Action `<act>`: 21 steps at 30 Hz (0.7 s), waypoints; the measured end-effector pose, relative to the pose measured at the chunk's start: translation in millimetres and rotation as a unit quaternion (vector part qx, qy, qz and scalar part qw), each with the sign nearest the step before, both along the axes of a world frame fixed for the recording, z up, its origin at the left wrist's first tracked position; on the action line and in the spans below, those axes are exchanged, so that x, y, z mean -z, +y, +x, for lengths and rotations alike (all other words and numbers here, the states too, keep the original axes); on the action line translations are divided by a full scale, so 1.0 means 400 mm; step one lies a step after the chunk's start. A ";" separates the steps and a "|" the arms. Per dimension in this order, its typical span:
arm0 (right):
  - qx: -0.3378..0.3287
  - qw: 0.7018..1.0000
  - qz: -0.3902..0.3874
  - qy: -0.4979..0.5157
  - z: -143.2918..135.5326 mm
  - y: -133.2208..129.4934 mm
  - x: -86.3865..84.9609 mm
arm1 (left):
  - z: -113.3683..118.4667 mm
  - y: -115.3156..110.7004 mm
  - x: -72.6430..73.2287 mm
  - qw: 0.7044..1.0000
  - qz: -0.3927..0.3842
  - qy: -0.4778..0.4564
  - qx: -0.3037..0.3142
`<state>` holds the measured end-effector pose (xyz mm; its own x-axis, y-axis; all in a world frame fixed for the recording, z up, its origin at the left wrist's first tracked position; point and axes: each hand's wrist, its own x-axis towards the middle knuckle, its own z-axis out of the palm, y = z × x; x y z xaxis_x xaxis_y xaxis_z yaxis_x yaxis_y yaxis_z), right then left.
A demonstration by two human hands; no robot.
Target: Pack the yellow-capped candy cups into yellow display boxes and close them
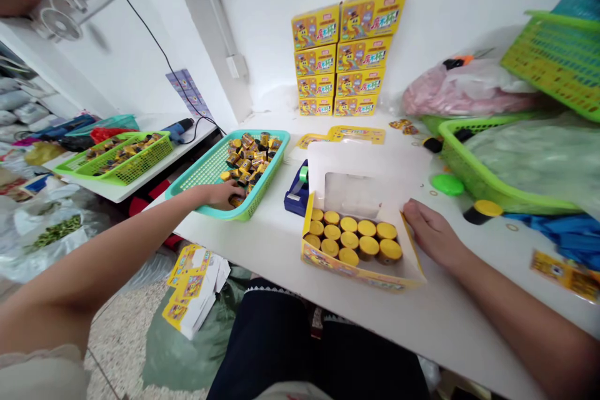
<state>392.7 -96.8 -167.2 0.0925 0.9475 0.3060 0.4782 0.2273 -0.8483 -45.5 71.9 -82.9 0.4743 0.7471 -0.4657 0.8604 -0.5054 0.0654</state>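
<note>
Left hand (224, 194): reaching down into the near end of the teal basket (197, 176), fingers curled over loose canisters (253, 165). Cannot tell whether one is gripped. Right hand (434, 228): against the right side of the open yellow box (360, 275), thumb near the edge of the side panel; firm grip or light contact cannot be told.

Between the hands: the box itself, nearer the right hand, its windowed lid (351, 159) raised. Inside, yellow-capped canisters (349, 239) stand upright; 13 caps counted. Back and middle rows show five each, the front row three, with a gap at the end nearest the right hand.

Progress (judged): box mostly filled; front-row gap and closing of the lid remain. Ample canisters lie under and beyond the left hand.

Just left of the box, toward the left hand: blue tape dispenser (296, 194). Farther off, beyond both hands: eight printed boxes (363, 53) stacked against the wall, apparently finished. Outward of the right hand: a lone canister (482, 211) on its side, near a green basket (515, 197).
</note>
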 end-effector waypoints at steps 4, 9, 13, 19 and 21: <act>0.003 1.000 -0.002 0.002 0.002 -0.001 0.003 | 0.009 0.002 0.028 0.999 -0.012 -0.043 0.004; -0.001 0.999 0.029 0.023 0.020 0.003 -0.006 | -0.002 0.011 -0.036 0.992 0.015 -0.117 -0.048; 0.118 0.979 0.155 0.055 0.039 -0.010 -0.056 | -0.001 -0.039 -0.146 0.962 0.100 -0.230 -0.109; 0.047 0.962 0.264 -0.054 -0.148 -0.099 -0.274 | 0.195 -0.237 -0.222 0.891 0.106 -0.440 -0.030; -0.053 0.961 0.243 -0.124 -0.242 -0.109 -0.336 | 0.281 -0.291 -0.217 0.884 0.098 -0.455 0.047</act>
<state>295.8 -140.4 -32.7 -0.1291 0.6872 0.7149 0.6052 0.6257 -0.4922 66.7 -44.7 3.9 0.6497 0.7092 0.2738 0.4513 -0.6497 0.6118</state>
